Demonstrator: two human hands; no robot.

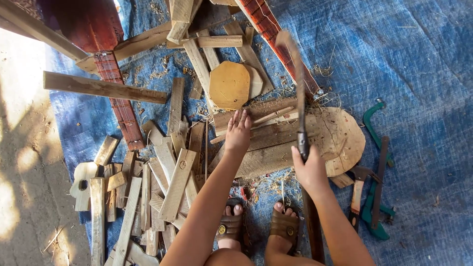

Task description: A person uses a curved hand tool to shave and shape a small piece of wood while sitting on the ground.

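My left hand (238,132) lies flat, fingers together, on a wooden plank (266,144) that rests on a round wooden chopping block (342,140). A thin stick (268,117) lies on the plank just right of my fingertips. My right hand (309,170) grips the handle of a long dark blade (295,74), raised and blurred above the block. My two sandalled feet (258,227) stand at the block's near side.
Several wood offcuts (162,182) lie in a heap at the left on a blue tarp (419,59). Two red fretted instrument necks (118,98) and an octagonal board (229,84) lie beyond. A green frame saw (377,197) and a hammer (357,194) lie at the right.
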